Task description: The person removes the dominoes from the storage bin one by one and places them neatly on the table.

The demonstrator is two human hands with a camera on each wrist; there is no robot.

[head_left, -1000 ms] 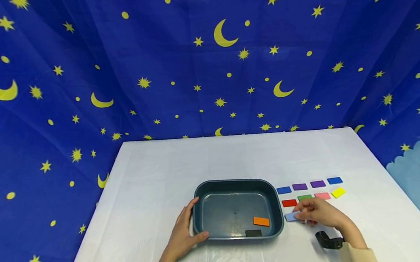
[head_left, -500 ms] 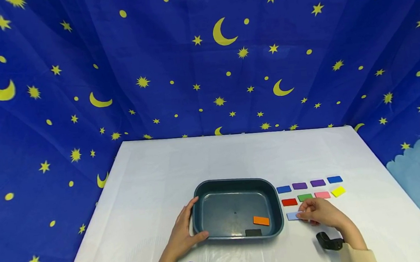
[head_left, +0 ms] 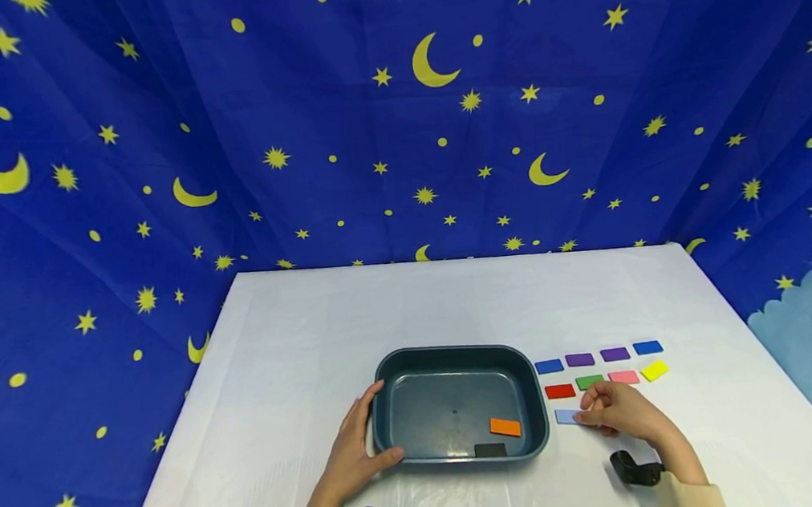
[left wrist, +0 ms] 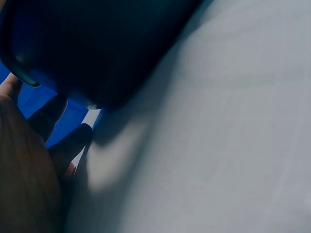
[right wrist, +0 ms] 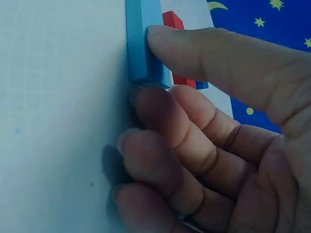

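A dark grey-blue plastic tub (head_left: 452, 362) stands on the table with an orange domino block (head_left: 504, 428) and a black domino block (head_left: 490, 451) inside. My left hand (head_left: 350, 447) rests against the tub's left end, fingers spread along the wall and thumb at the near corner. Right of the tub, my right hand (head_left: 626, 411) pinches the right end of a light blue domino block (head_left: 567, 416) lying on the table. In the right wrist view the thumb presses the top of this light blue block (right wrist: 143, 43), with curled fingers at its end.
Beyond the right hand lie red (head_left: 560, 391), green (head_left: 590, 382), pink (head_left: 623, 378) and yellow (head_left: 654, 370) blocks. A farther row has blue (head_left: 550, 366) and purple (head_left: 580, 360) ones. Blue star-patterned cloth (head_left: 336, 115) hangs behind the white table (head_left: 296, 327).
The light blue block has shifted slightly right and turned straighter in my right hand's pinch, away from the tub. My left hand and the tub stay put.
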